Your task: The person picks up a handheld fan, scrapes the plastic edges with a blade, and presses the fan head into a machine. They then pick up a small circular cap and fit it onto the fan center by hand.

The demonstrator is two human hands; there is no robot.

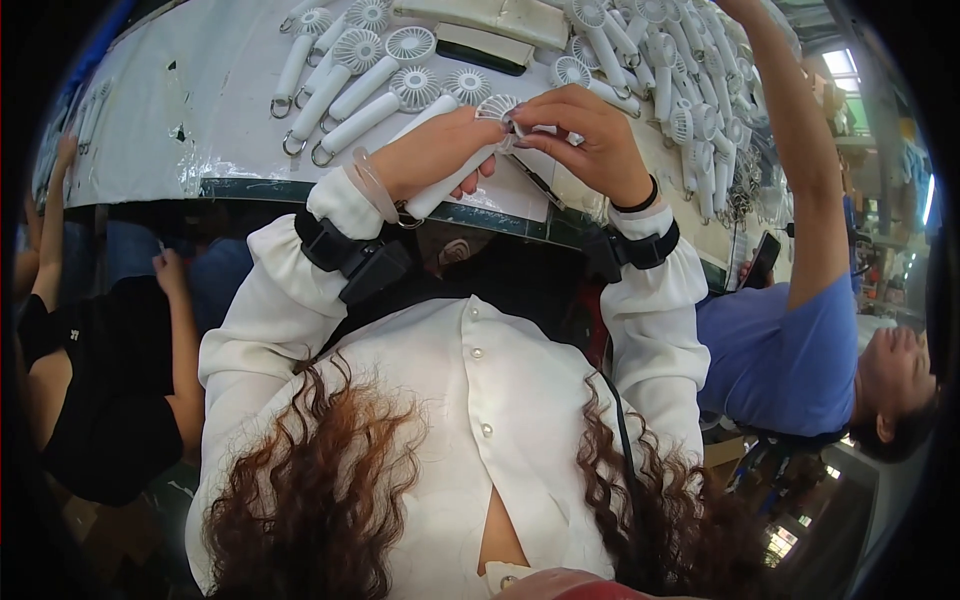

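My left hand [435, 152] is wrapped round a white handheld fan [452, 182], its round slatted head pointing away from me and a metal ring at the near end of its handle. At the rim of that head, the thumb and fingers of my right hand [583, 138] are pinched together. Whether a small part sits between those fingertips is hidden. Just beyond my left hand lie several more white fans [362, 122] with rings on their handles. A slim dark tool [537, 181] rests on the table below my right hand.
A large pile of white fans [690, 110] covers the table's right side, with loose metal rings [745, 190] beside it. A pale box-like block [485, 20] stands at the back. To the right, a person in blue [780, 350] reaches over the table; another in black [115, 380] is at left.
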